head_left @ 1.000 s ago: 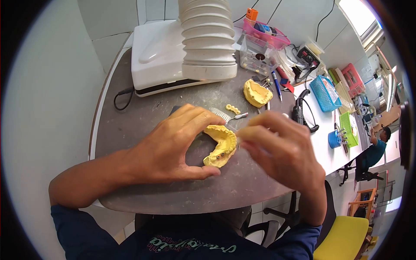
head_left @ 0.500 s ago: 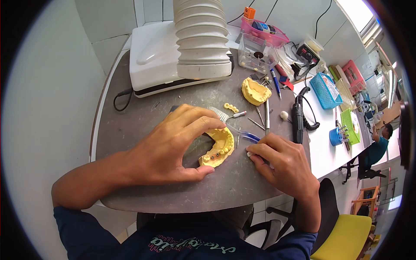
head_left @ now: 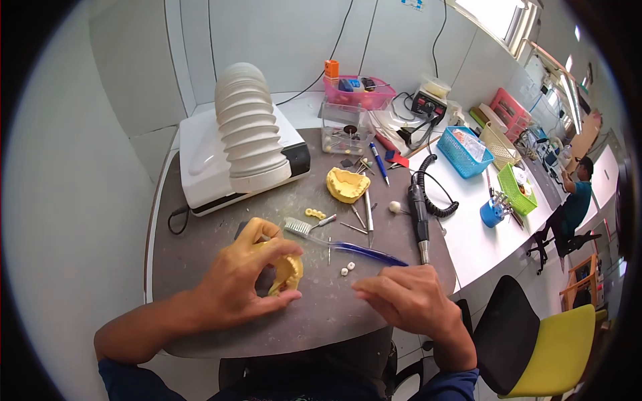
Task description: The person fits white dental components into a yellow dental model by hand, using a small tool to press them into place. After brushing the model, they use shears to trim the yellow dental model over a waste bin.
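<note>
Yellow cast (head_left: 290, 269) sits clasped in the part-curled left hand (head_left: 231, 281); right hand (head_left: 411, 299) curls nearly closed, contents unclear; its careless sweep could scatter white pieces (head_left: 351, 266) near it

Between the left fingers (head_left: 279, 302) and the right fingers (head_left: 374, 289), a passage ran over the front of the counter (head_left: 321, 327), with two small white pieces (head_left: 344, 271) at its back edge. Behind them, the toothbrush (head_left: 368, 252) slanted across the way. The handpiece (head_left: 419, 217) blocked the route behind the right fingers; the ribbed hose (head_left: 251, 130) obstructed the left rear.
</note>
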Demonstrator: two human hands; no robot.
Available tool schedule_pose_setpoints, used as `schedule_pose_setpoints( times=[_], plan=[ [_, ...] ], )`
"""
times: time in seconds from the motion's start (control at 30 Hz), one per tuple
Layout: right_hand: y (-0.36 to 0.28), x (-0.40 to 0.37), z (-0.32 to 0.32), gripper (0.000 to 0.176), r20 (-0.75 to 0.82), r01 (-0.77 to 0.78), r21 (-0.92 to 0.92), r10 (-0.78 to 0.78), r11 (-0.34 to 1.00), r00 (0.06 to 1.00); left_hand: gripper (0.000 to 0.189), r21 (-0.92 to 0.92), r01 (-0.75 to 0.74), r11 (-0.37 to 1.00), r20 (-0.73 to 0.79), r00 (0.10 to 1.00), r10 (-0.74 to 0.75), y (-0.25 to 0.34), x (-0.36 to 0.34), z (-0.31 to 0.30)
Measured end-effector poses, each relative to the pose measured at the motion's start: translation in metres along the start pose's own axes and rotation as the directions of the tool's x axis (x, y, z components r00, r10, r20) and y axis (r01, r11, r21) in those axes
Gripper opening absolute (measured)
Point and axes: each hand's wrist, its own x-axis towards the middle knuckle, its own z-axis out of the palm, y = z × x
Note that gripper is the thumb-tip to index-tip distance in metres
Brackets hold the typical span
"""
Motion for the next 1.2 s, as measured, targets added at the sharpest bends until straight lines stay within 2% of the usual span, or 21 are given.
schedule_pose_setpoints(
  times=[0.03, 0.07, 0.1, 0.13, 0.2, 0.33, 0.4, 0.53, 0.6, 0.63, 0.67, 0.7, 0.73, 0.77, 0.8, 0.83, 0.93, 1.0, 1.07, 1.13, 1.2],
  plan=[
    [-0.005, -0.005, 0.0, 0.018, 0.023, 0.026, 0.062, -0.027, 0.998, 0.999, 0.048, 0.049, -0.054, 0.997, -0.05, 0.997, 0.057, -0.001, 0.001, 0.001],
    [-0.009, -0.011, 0.0, 0.017, 0.044, 0.049, 0.122, -0.055, 0.991, 0.997, 0.048, 0.053, -0.075, 0.996, -0.044, 0.996, 0.077, 0.0, 0.001, 0.0],
    [-0.012, -0.018, 0.005, 0.014, 0.007, 0.052, 0.15, -0.054, 0.987, 0.999, 0.046, 0.036, -0.025, 0.999, -0.059, 0.998, 0.027, 0.002, 0.001, 0.0],
    [-0.015, -0.023, 0.009, 0.014, -0.007, 0.035, 0.13, -0.035, 0.991, 0.999, 0.044, 0.016, 0.021, 1.0, -0.068, 0.997, -0.02, 0.004, 0.001, -0.001],
    [-0.02, -0.032, 0.012, 0.01, -0.126, -0.032, 0.231, 0.063, 0.972, 0.99, 0.041, 0.045, -0.051, 0.998, -0.082, 0.995, 0.054, 0.004, 0.003, -0.001],
    [-0.026, -0.058, 0.021, 0.012, -0.249, -0.146, 0.296, 0.224, 0.944, 0.942, 0.038, -0.011, 0.079, 0.997, -0.149, 0.986, -0.08, 0.007, 0.004, 0.0],
    [-0.024, -0.072, 0.023, 0.017, -0.303, -0.175, 0.371, 0.297, 0.912, 0.906, 0.038, -0.079, 0.219, 0.972, -0.161, 0.96, -0.229, 0.006, 0.004, -0.001],
    [-0.019, -0.091, 0.011, 0.014, -0.376, -0.211, 0.332, 0.334, 0.92, 0.864, 0.027, -0.141, 0.224, 0.964, -0.194, 0.949, -0.249, -0.002, 0.003, 0.003],
    [-0.009, -0.099, -0.006, 0.008, -0.383, -0.213, 0.189, 0.272, 0.958, 0.883, 0.02, -0.158, 0.201, 0.967, -0.168, 0.959, -0.227, 0.0, 0.003, 0.003],
    [-0.004, -0.103, -0.018, 0.005, -0.426, -0.279, 0.129, 0.307, 0.952, 0.851, 0.019, -0.199, 0.181, 0.963, -0.22, 0.95, -0.224, 0.0, 0.002, 0.005],
    [0.01, -0.109, -0.026, 0.005, -0.528, -0.276, 0.021, 0.245, 0.961, 0.813, 0.018, -0.238, 0.161, 0.958, -0.271, 0.936, -0.225, 0.001, 0.002, 0.006],
    [0.023, -0.118, -0.038, 0.005, -0.584, -0.379, -0.024, 0.295, 0.925, 0.756, 0.012, -0.234, 0.173, 0.957, -0.252, 0.94, -0.232, 0.005, 0.003, 0.004],
    [0.04, -0.132, -0.048, 0.008, -0.625, -0.506, 0.055, 0.425, 0.861, 0.655, 0.012, -0.235, 0.167, 0.958, -0.242, 0.944, -0.224, 0.001, 0.002, 0.004],
    [0.056, -0.138, -0.058, 0.014, -0.67, -0.541, 0.226, 0.533, 0.81, 0.517, 0.012, -0.202, 0.14, 0.969, -0.224, 0.957, -0.185, -0.007, -0.001, 0.001],
    [0.073, -0.145, -0.069, 0.017, -0.7, -0.591, 0.261, 0.571, 0.763, 0.428, 0.013, -0.171, 0.111, 0.979, -0.21, 0.967, -0.146, -0.012, -0.001, 0.001],
    [0.091, -0.156, -0.078, 0.016, -0.725, -0.653, 0.224, 0.572, 0.723, 0.385, 0.018, -0.236, 0.129, 0.963, -0.24, 0.953, -0.186, -0.001, 0.001, 0.003],
    [0.122, -0.171, -0.093, 0.014, -0.74, -0.72, 0.178, 0.573, 0.67, 0.351, 0.023, -0.342, 0.196, 0.919, -0.179, 0.947, -0.269, -0.007, 0.0, -0.002],
    [0.142, -0.181, -0.099, 0.012, -0.75, -0.741, 0.137, 0.557, 0.657, 0.356, 0.029, -0.326, 0.225, 0.918, -0.147, 0.947, -0.284, -0.01, -0.001, -0.006],
    [0.158, -0.189, -0.106, 0.012, -0.746, -0.789, 0.168, 0.599, 0.591, 0.291, 0.034, -0.35, 0.322, 0.88, -0.063, 0.929, -0.365, -0.018, -0.002, -0.006],
    [0.173, -0.195, -0.114, 0.012, -0.741, -0.829, 0.145, 0.614, 0.541, 0.271, 0.035, -0.37, 0.346, 0.862, -0.057, 0.918, -0.393, -0.015, 0.002, -0.003],
    [0.192, -0.2, -0.12, 0.011, -0.811, -0.849, -0.056, 0.472, 0.526, 0.345, 0.035, -0.391, 0.371, 0.842, -0.051, 0.905, -0.422, -0.012, 0.006, 0.0]
  ],
)
